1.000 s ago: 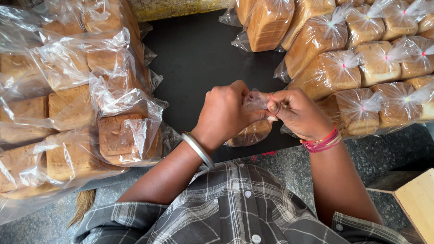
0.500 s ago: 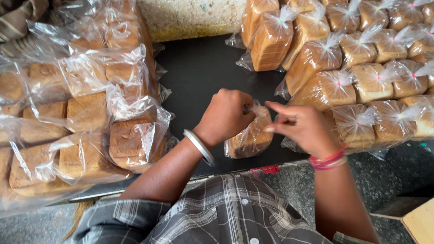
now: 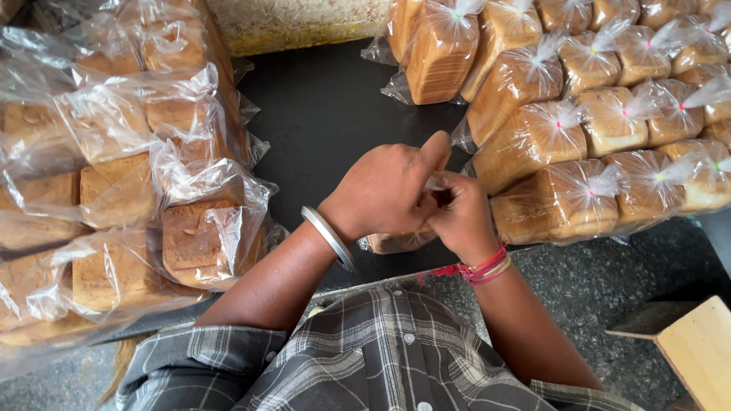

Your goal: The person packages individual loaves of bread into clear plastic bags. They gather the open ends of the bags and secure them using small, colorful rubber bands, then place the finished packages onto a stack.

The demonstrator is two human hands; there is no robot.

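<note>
where hands point(image 3: 430, 199) meet, the bagged loaf point(image 3: 395, 242) hides.

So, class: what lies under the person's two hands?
A bagged loaf on the dark tabletop shows below the left hand and right hand. The hands cover most of the loaf and its bag's neck.

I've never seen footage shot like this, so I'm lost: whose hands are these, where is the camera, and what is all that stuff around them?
The camera sits on a person's head and looks down, so you see their own arms. The left hand and right hand meet over a bagged loaf, pinching the neck of its clear bag. They work on a black tabletop. On one side lie open-bagged loaves; on the other, tied loaves stand in rows. A wooden board shows at the lower corner.
</note>
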